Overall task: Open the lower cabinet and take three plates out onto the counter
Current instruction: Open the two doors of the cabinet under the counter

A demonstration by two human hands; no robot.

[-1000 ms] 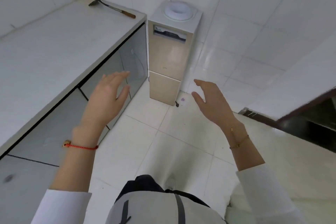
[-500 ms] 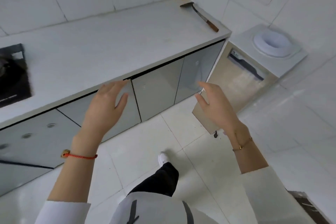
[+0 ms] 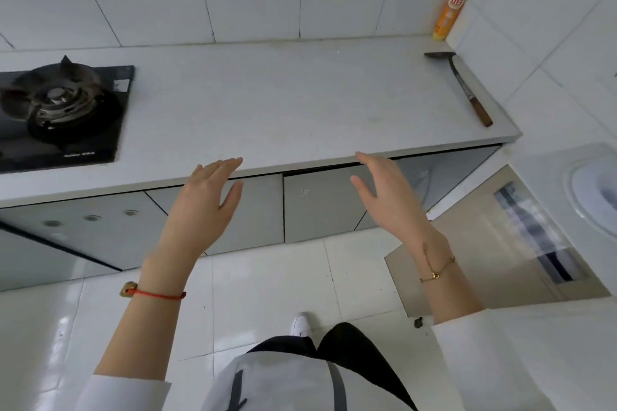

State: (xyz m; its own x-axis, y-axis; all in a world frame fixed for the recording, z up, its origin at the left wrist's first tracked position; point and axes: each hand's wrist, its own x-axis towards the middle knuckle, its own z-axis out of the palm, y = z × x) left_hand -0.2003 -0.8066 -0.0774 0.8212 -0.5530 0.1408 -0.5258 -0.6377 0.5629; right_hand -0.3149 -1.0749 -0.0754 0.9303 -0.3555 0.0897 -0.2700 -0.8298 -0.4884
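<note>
A white counter (image 3: pixel 283 103) runs across the view, with grey glossy lower cabinet doors (image 3: pixel 320 207) under its front edge, all closed. My left hand (image 3: pixel 203 207) is raised in front of the doors, fingers apart, empty. My right hand (image 3: pixel 390 200) is held up beside it, also empty, fingers apart, just below the counter edge. Neither hand touches a door. No plates are visible.
A black gas hob (image 3: pixel 56 107) sits at the counter's left. A spatula with a wooden handle (image 3: pixel 467 90) and an orange bottle (image 3: pixel 452 7) are at the right end. A beige water dispenser (image 3: pixel 521 227) stands on the floor to the right.
My view has swung left and squared up to the counter; the hob has come into view. Both hands stay raised and empty, now in front of the middle cabinet doors.
</note>
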